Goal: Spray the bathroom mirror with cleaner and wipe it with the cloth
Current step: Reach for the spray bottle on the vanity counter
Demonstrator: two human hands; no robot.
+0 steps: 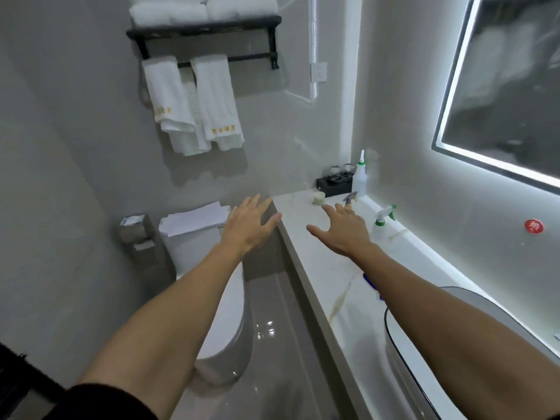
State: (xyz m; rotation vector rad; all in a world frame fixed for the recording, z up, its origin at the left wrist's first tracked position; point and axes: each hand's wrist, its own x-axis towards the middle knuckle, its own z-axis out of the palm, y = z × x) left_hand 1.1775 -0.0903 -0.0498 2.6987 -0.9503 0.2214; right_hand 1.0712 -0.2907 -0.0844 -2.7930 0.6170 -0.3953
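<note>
The lit-edged mirror (500, 95) hangs on the right wall. A spray bottle with a green and white trigger head (383, 221) stands on the white counter (306, 207), just right of my right hand (342, 230). That hand hovers over the counter, fingers spread, holding nothing. My left hand (250, 227) is stretched out flat at the counter's left edge, also empty. A blue thing (371, 280), perhaps the cloth, peeks out from under my right forearm; most of it is hidden.
A tall white bottle (359, 177), a black tray with cups (335, 181), a small pale cup (318, 197) and a small tool (350, 198) stand at the counter's far end. The basin (403, 353) is at lower right. A toilet (221, 313) and white towels (194, 104) lie left.
</note>
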